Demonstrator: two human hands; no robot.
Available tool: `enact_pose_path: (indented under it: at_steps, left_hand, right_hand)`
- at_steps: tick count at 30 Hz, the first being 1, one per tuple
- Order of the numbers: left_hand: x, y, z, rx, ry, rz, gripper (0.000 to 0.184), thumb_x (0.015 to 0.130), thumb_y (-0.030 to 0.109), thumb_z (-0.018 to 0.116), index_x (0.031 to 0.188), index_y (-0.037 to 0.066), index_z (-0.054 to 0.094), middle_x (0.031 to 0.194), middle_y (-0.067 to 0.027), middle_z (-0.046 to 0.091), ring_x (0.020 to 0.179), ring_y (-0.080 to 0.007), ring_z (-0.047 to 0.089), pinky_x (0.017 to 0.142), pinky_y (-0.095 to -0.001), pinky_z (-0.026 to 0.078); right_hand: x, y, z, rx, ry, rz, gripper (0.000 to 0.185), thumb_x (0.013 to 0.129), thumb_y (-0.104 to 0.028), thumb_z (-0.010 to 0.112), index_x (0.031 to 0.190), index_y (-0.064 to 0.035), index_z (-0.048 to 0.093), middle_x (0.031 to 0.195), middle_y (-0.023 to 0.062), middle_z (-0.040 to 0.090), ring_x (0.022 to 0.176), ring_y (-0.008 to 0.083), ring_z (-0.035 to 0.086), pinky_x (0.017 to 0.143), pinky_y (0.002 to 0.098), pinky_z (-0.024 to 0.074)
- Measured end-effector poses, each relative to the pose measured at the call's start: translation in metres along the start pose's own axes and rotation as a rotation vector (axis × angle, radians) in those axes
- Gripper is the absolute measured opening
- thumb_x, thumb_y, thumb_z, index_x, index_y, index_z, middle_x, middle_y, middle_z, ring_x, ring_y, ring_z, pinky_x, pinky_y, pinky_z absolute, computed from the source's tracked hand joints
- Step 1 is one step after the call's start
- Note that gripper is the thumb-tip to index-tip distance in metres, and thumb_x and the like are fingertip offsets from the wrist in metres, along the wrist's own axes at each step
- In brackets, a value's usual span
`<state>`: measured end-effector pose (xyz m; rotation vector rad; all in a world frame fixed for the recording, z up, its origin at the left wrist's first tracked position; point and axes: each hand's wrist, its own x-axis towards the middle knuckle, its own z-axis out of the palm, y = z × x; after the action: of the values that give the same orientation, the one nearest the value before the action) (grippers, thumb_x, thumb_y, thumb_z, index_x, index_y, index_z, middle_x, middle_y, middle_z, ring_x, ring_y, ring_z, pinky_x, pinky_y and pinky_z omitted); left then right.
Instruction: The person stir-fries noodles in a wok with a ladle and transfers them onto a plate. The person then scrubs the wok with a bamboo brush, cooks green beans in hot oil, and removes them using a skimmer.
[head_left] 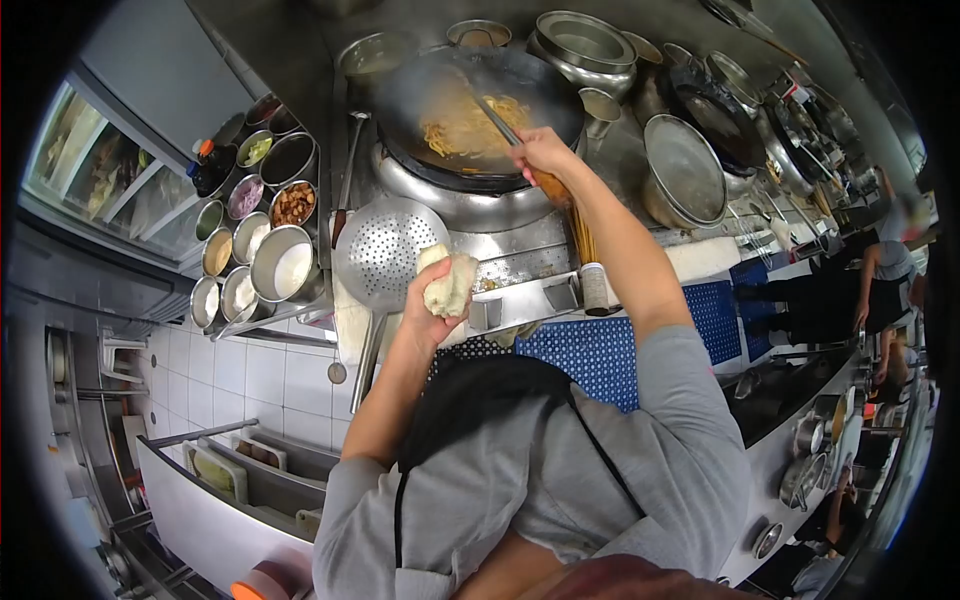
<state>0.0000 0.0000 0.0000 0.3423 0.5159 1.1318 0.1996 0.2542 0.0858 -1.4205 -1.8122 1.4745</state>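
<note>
Through the head camera I have the right hand [543,155] near the top centre of the frame, its fingers wrapped around the wooden handle of a long metal wok utensil [493,118]. The shaft slants up and left into the wok [552,105], where steam blurs its working end. Strands of what look like noodles [475,132] lie in the bottom of the wok, at upper centre.

I see the left hand [428,303] just left of the frame's middle, clenched around a bunched, pale cloth [455,284]. It sits in front of the wok, apart from the rim, and overlaps the right side of a perforated skimmer [380,250] in my view; I can't tell whether they touch. The skimmer's handle runs down toward the lower left.

To the right of the cloth, below the right forearm, I make out a bamboo wok brush [594,285]. At upper left, metal containers hold ingredients, among them browned chunks [294,204] and a white powder or paste [292,270]; I can't tell which. A large metal bowl [686,172] stands at upper right.
</note>
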Motion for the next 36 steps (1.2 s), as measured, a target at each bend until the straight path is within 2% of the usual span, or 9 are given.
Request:
enact_pose_path:
  at_steps: [2, 4, 8, 13, 17, 22, 25, 29, 36]
  left_hand:
    - [0.003, 0.003, 0.0, 0.009, -0.031, 0.018, 0.034, 0.086, 0.041, 0.064, 0.101, 0.01, 0.062, 0.076, -0.0066, 0.064, 0.054, -0.0168, 0.059, 0.033, -0.0276, 0.037]
    - [0.009, -0.013, 0.008, -0.035, 0.125, 0.048, 0.032, 0.086, 0.04, 0.064, 0.1, 0.011, 0.062, 0.077, -0.0054, 0.064, 0.053, -0.0163, 0.058, 0.034, -0.0266, 0.035]
    - [0.037, -0.001, 0.01, 0.014, 0.305, 0.06, 0.039, 0.088, 0.05, 0.063, 0.104, 0.015, 0.059, 0.086, -0.0038, 0.064, 0.069, -0.0174, 0.062, 0.047, -0.0299, 0.044]
    - [0.104, 0.031, 0.039, 0.109, 0.283, 0.118, 0.051, 0.091, 0.063, 0.054, 0.107, 0.014, 0.057, 0.097, -0.007, 0.063, 0.083, -0.0238, 0.063, 0.062, -0.0367, 0.051]
    - [0.164, 0.046, 0.043, 0.119, 0.375, 0.066, 0.04, 0.093, 0.051, 0.054, 0.106, 0.013, 0.058, 0.1, -0.0087, 0.062, 0.086, -0.0258, 0.062, 0.063, -0.038, 0.053]
    - [0.21, 0.049, 0.037, 0.079, 0.516, 0.054, 0.023, 0.092, 0.033, 0.055, 0.104, 0.013, 0.059, 0.093, -0.0091, 0.064, 0.077, -0.026, 0.062, 0.057, -0.0366, 0.052]
    - [0.202, 0.041, 0.038, 0.01, 0.558, 0.102, 0.017, 0.09, 0.025, 0.058, 0.1, 0.012, 0.059, 0.085, -0.0086, 0.066, 0.068, -0.0242, 0.062, 0.05, -0.0351, 0.049]
    - [0.156, 0.05, 0.091, -0.033, 0.591, 0.145, 0.013, 0.087, 0.019, 0.058, 0.097, 0.01, 0.058, 0.084, -0.0078, 0.065, 0.069, -0.021, 0.062, 0.049, -0.0332, 0.047]
    - [0.112, -0.016, 0.042, 0.012, 0.412, 0.264, 0.014, 0.085, 0.021, 0.057, 0.097, 0.014, 0.057, 0.086, -0.0046, 0.064, 0.074, -0.0202, 0.062, 0.053, -0.033, 0.047]
  right_hand:
    - [-0.031, -0.013, 0.003, -0.404, 0.003, -0.087, 0.071, 0.081, -0.011, 0.068, 0.147, -0.0113, 0.041, 0.085, 0.022, 0.07, 0.074, 0.0343, 0.07, 0.072, 0.0455, 0.0559]
    - [-0.027, 0.055, -0.018, -0.997, 0.113, -0.521, 0.076, 0.086, -0.013, 0.063, 0.153, -0.0144, 0.028, 0.084, 0.0217, 0.068, 0.072, 0.0399, 0.066, 0.069, 0.046, 0.0533]
    - [-0.124, 0.037, -0.039, -1.274, 0.092, -0.329, 0.072, 0.086, -0.009, 0.058, 0.152, -0.0194, 0.032, 0.091, 0.0256, 0.067, 0.077, 0.043, 0.065, 0.076, 0.0508, 0.0516]
    - [-0.166, 0.069, -0.049, -1.217, 0.254, -0.244, 0.067, 0.085, -0.006, 0.054, 0.15, -0.0128, 0.036, 0.081, 0.0267, 0.067, 0.076, 0.0464, 0.066, 0.077, 0.0549, 0.0511]
    - [-0.199, 0.052, -0.035, -0.916, 0.37, -0.312, 0.063, 0.083, -0.006, 0.057, 0.145, -0.0067, 0.044, 0.082, 0.0323, 0.064, 0.079, 0.0499, 0.064, 0.075, 0.0572, 0.0498]
    - [-0.245, -0.004, -0.025, -0.128, 0.091, 0.02, 0.064, 0.086, -0.006, 0.063, 0.147, -0.0056, 0.041, 0.064, 0.0026, 0.055, 0.044, 0.0083, 0.051, 0.039, 0.0257, 0.0403]
    - [-0.248, -0.018, -0.032, 0.104, -0.043, 0.122, 0.063, 0.089, -0.006, 0.061, 0.148, -0.0069, 0.041, 0.062, 0.0014, 0.052, 0.042, 0.0099, 0.05, 0.038, 0.0259, 0.0399]
    - [-0.25, -0.029, -0.055, -0.002, -0.145, 0.148, 0.062, 0.09, -0.008, 0.06, 0.149, -0.0078, 0.039, 0.064, 0.0014, 0.053, 0.044, 0.0094, 0.05, 0.037, 0.0262, 0.0394]
    - [-0.201, -0.02, -0.031, -0.308, 0.047, 0.014, 0.062, 0.09, -0.009, 0.058, 0.149, -0.0072, 0.038, 0.064, 0.0006, 0.051, 0.043, 0.0091, 0.048, 0.039, 0.027, 0.0415]
